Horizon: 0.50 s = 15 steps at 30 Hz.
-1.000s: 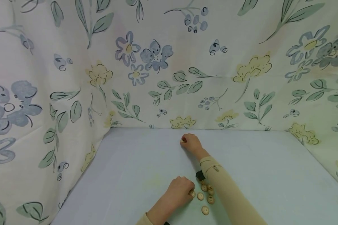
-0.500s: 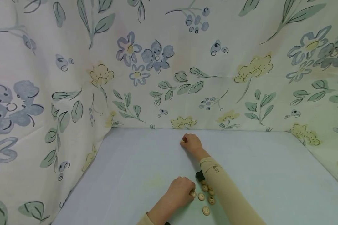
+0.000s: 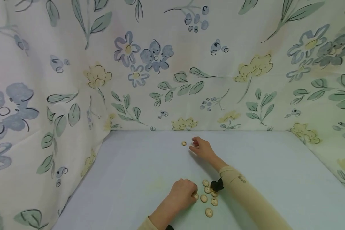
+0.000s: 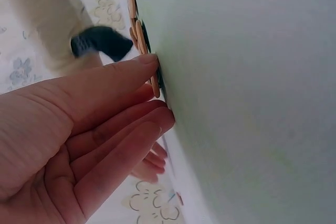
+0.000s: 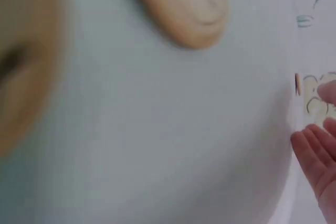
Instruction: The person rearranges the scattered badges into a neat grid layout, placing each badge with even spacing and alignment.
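Observation:
Near the far edge of the table lies a small round wooden disc (image 3: pixel 184 143) with dark marks on it. Just right of it is my right hand (image 3: pixel 202 148), fingers loosely spread and apart from the disc. Closer to me, my left hand (image 3: pixel 183 195) rests low on the table and pinches another wooden disc (image 3: pixel 195 196) by its edge. In the left wrist view the thumb presses on that disc (image 4: pixel 156 85); the other fingers curl below. A face is drawn on a disc (image 5: pixel 191 3) in the right wrist view.
Several more wooden discs (image 3: pixel 209 212) lie in a loose cluster right of my left hand, some overlapping. A black wrist mount (image 3: pixel 217 184) on the right sleeve hangs over them. Floral cloth (image 3: pixel 161 95) rises behind the white table (image 3: pixel 132 166) and at both sides.
My right hand has let go of the far disc and drawn back to the right, its fingers spreading. That disc now lies alone. The left hand has barely moved.

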Each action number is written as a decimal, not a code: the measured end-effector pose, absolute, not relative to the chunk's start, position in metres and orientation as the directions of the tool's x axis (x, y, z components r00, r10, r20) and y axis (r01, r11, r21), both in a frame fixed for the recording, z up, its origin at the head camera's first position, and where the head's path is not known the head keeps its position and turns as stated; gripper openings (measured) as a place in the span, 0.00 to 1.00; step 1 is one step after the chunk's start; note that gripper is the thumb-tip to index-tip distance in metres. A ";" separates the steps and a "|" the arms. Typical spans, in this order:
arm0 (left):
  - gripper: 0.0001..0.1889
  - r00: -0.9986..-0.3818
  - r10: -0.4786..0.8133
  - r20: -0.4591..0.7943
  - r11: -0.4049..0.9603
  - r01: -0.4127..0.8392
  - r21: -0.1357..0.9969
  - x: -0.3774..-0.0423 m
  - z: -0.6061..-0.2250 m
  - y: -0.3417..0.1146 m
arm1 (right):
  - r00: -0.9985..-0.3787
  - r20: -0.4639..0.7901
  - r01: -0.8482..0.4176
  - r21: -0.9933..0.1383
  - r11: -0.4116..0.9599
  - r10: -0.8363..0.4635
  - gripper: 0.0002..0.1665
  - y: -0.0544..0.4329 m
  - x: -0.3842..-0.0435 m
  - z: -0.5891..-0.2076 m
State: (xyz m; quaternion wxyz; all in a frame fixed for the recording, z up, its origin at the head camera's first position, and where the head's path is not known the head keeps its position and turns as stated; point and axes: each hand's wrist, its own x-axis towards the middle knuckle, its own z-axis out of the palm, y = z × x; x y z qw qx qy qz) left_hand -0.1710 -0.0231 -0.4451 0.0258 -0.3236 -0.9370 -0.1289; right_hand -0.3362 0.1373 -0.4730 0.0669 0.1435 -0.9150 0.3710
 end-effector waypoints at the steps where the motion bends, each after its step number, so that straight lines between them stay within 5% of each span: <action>1: 0.07 -0.792 0.598 0.125 0.760 0.609 0.227 -0.171 -0.446 -0.024 | -0.940 0.262 -0.340 -0.658 0.672 -0.219 0.24 0.143 -0.331 -0.476; 7: 0.06 -0.800 0.592 0.092 0.768 0.596 0.234 -0.171 -0.446 -0.026 | -0.883 0.377 -0.465 -0.614 0.638 -0.280 0.18 0.172 -0.297 -0.479; 15: 0.07 -0.793 0.600 0.105 0.757 0.606 0.244 -0.172 -0.442 -0.023 | -0.906 0.269 -0.421 -0.658 0.624 -0.328 0.15 0.196 -0.258 -0.464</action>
